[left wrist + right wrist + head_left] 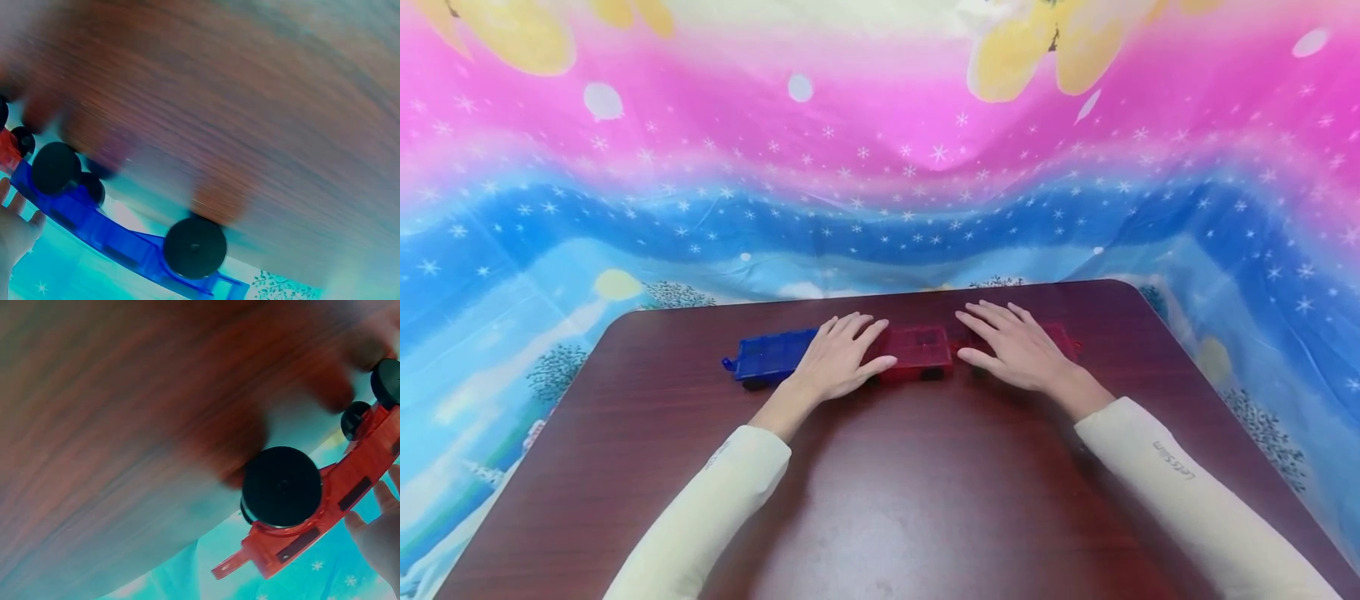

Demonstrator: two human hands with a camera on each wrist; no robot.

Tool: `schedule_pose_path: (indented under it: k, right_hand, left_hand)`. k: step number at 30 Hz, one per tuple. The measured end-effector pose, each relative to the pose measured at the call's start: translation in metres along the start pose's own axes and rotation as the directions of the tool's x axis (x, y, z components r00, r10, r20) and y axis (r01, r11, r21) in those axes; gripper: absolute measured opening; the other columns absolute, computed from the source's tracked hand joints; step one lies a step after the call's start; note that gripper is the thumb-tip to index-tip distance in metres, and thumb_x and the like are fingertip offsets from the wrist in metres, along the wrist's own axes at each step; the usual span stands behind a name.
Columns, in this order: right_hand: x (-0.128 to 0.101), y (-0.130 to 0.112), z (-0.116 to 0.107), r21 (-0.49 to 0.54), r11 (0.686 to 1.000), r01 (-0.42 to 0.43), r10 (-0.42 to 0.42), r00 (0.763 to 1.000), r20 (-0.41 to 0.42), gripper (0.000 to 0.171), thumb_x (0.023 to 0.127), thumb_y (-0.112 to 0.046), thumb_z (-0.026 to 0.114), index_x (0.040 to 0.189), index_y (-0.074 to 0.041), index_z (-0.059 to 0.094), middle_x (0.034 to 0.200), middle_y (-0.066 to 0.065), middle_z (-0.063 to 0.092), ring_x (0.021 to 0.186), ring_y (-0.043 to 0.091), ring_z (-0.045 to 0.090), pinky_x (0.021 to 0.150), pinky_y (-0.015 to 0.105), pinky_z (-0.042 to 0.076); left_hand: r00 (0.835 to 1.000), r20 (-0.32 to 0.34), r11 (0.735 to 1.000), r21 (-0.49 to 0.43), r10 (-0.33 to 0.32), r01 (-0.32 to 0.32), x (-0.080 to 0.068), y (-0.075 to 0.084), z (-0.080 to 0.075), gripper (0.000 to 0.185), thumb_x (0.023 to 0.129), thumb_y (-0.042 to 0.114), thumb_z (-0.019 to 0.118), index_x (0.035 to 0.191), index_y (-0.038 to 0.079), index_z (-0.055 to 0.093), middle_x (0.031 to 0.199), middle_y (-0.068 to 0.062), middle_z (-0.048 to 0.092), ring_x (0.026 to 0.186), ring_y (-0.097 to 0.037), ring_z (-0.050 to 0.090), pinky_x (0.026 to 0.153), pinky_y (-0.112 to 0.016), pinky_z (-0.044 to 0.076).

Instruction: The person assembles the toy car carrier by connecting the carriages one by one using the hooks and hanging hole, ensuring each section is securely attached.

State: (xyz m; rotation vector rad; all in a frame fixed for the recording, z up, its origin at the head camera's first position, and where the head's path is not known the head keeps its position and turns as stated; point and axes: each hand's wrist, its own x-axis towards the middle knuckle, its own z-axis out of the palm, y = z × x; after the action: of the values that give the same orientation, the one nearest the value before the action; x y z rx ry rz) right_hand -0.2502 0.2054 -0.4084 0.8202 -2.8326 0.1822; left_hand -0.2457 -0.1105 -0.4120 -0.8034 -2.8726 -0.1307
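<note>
Three translucent toy wagon bases with black wheels stand in a row on the table: a blue base (769, 357), a red base (917, 346), and another red base (1064, 337). My left hand (841, 354) lies over the meeting of the blue base and the middle red one, fingers spread. Over the right-hand red base is my right hand (1021, 352), its fingers spread too and hiding much of it. In the left wrist view, fingers touch or hover by the blue base; contact is unclear. The right wrist view shows the red base (350, 487) beside the fingers.
The dark brown wooden table (880, 500) has rounded far corners, with its far edge just behind the row. A colourful cloth backdrop (880, 200) with snowflakes hangs behind and around the table.
</note>
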Motion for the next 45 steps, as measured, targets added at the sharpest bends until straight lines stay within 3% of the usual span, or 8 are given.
schedule_pose_path:
  k: [13,27,37,45]
  right_hand:
    - [0.014,-0.015,-0.001,0.008,0.999,0.04,-0.04,0.999,-0.035,0.075,0.086,-0.073,0.032,0.146,-0.029,0.032,0.15,0.001,0.036,0.141,0.025,0.028,0.114,0.053,0.016]
    - [0.023,-0.034,0.0,0.03,0.998,0.059,-0.058,0.998,-0.015,0.078,0.084,-0.076,0.029,0.147,-0.03,0.031,0.15,0.002,0.035,0.14,0.025,0.028,0.114,0.053,0.017]
    - [0.031,-0.047,0.001,0.031,0.998,0.063,-0.063,0.998,-0.009,0.077,0.083,-0.075,0.037,0.146,-0.031,0.033,0.15,0.001,0.035,0.141,0.024,0.027,0.114,0.052,0.017]
    - [0.036,-0.056,0.003,0.034,0.997,0.069,-0.069,0.997,0.016,0.08,0.082,-0.078,0.03,0.146,-0.031,0.032,0.151,0.002,0.034,0.141,0.025,0.027,0.115,0.052,0.016]
  left_hand:
    - [0.998,-0.014,0.998,-0.021,-0.064,0.064,-0.015,-0.017,-0.006,0.073,0.087,0.073,0.027,0.146,0.031,0.03,0.146,-0.002,0.038,0.139,-0.025,0.029,0.115,-0.05,0.019]
    - [0.988,-0.051,0.988,-0.065,-0.144,0.14,-0.038,-0.033,-0.009,0.074,0.087,0.073,0.031,0.146,0.028,0.033,0.147,-0.006,0.039,0.139,-0.029,0.03,0.112,-0.053,0.024]
    - [0.982,-0.058,0.982,-0.078,-0.178,0.173,-0.052,-0.049,-0.012,0.073,0.087,0.071,0.034,0.145,0.026,0.035,0.147,-0.007,0.039,0.139,-0.029,0.03,0.112,-0.053,0.024]
    - [0.978,-0.048,0.977,-0.071,-0.204,0.2,-0.065,-0.061,-0.015,0.072,0.088,0.069,0.035,0.146,0.026,0.033,0.147,-0.008,0.039,0.139,-0.03,0.029,0.111,-0.055,0.023]
